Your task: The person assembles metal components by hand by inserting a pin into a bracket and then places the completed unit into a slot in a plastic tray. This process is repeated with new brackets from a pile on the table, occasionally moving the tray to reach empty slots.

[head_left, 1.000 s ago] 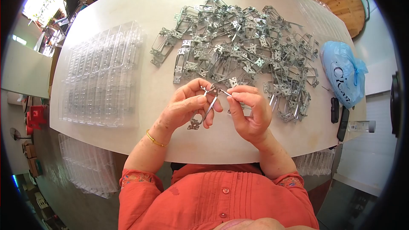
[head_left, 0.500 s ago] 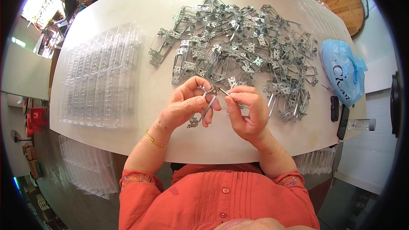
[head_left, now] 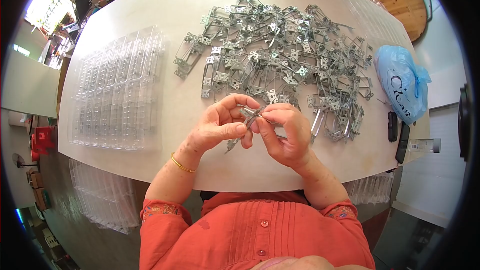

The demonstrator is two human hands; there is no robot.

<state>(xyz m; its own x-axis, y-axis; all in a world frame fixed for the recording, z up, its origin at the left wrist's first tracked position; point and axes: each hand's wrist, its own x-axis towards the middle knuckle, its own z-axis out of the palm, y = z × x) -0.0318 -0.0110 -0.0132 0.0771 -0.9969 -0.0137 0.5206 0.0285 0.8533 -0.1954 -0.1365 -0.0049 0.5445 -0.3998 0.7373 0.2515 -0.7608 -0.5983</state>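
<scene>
Between my two hands is a metal bracket (head_left: pixel 233 144) with thin arms and a flat, holed end plate that hangs below my left fingers. My left hand (head_left: pixel 219 124) is closed on the bracket, thumb and fingertips around it. My right hand (head_left: pixel 287 132) pinches the bracket's upper part, its fingertips nearly meeting those of my left. Fingers hide much of the part. Just beyond my hands lies a wide, tangled heap of similar metal brackets (head_left: pixel 280 45) on the pale table (head_left: pixel 182 100).
Stacked clear plastic trays (head_left: pixel 117 90) sit on the left of the table. At the right are a blue plastic bag (head_left: pixel 400 82), a dark case (head_left: pixel 392 127), a phone (head_left: pixel 403 143) and a clear bottle (head_left: pixel 424 146). More clear trays (head_left: pixel 102 195) stand below the table's left edge.
My right hand has moved left, bringing its fingertips against the bracket beside my left fingers. The bracket has turned slightly, and its lower end has shifted right.
</scene>
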